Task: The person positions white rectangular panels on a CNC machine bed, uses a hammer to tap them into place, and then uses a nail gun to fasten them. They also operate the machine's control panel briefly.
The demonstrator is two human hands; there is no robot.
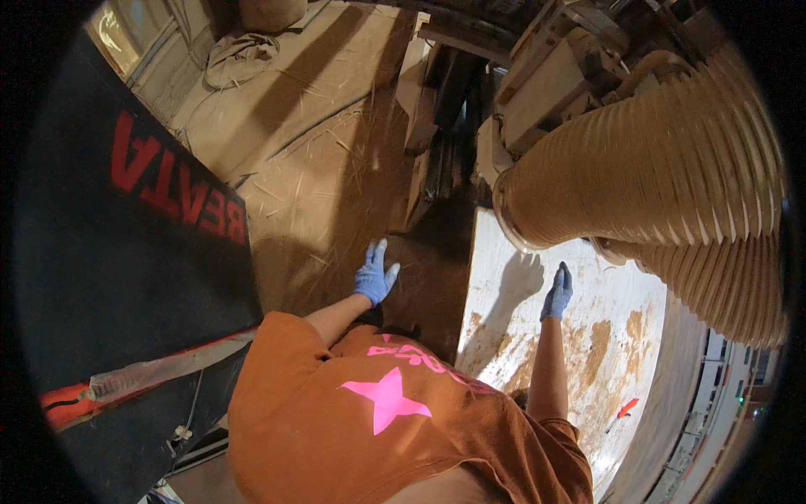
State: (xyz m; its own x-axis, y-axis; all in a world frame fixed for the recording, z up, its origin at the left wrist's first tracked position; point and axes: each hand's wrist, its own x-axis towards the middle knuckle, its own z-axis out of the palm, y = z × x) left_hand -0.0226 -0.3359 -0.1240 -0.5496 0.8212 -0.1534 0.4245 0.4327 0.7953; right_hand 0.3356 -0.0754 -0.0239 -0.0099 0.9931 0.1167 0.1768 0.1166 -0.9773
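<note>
Both hands wear blue gloves. The left hand (376,275) is open, fingers spread, with nothing visible in its hold; it is held out in front of the body, over the dusty floor (315,172). The right hand (557,294) is seen edge-on, fingers extended and close together, with no object visible in its grasp. It is over the white panel (512,340), to the person's right; whether it touches the surface cannot be told. A hand-shaped shadow falls on the panel just left of it.

The panel bears brown dust in patches, heaviest toward its near half. A small red object (626,408) lies on it near the right edge. Beyond the right hand, a large ribbed hose (638,160) crosses above the panel's far end; a second hose (714,286) runs beneath the first. Dust-coated machinery (546,97) stands past them.

To the left is a black board (101,252) with red lettering. Thin splinters litter the floor, and a rounded container (273,12) stands at its far end.
</note>
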